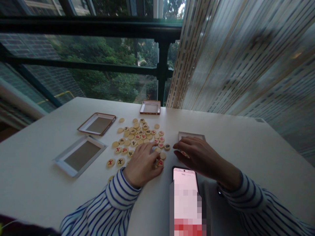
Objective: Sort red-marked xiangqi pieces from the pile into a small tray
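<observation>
Several round wooden game discs (137, 134) with red or black characters lie scattered on a white table (246, 144). My left hand (144, 164) rests on the near edge of the pile, its fingers curled over a red-marked disc (159, 162). My right hand (199, 157) lies palm down to the right, fingers bent over another disc (184, 154) beneath them, just in front of a small grey tray (191, 135). Both sleeves are blue-and-white striped.
A phone (185, 193) with a lit screen lies between my forearms. A grey-and-white tray (80, 155) and a brown tray (97, 124) sit at left; a small brown box (150, 107) stands at the back. Window rails and a curtain lie beyond the table.
</observation>
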Demonstrator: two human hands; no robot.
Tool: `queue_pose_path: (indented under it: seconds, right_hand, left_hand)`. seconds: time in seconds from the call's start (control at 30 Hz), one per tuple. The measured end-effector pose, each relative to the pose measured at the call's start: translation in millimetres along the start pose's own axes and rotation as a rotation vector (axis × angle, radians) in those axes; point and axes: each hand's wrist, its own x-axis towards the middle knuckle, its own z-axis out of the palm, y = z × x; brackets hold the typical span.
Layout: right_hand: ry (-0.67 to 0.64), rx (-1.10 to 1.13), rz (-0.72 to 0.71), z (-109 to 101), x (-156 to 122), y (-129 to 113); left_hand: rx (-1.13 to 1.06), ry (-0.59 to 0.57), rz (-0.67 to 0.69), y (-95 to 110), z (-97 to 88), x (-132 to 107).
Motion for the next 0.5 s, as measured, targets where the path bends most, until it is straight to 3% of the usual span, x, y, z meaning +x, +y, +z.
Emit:
queue_pose_path:
  seconds: [0.5]
  right_hand:
    - [-0.004,-0.017,-0.014,0.2,0.5,-1.6]
  left_hand:
    - [0.007,0.026,0.001,3.3,-1.3,0.3]
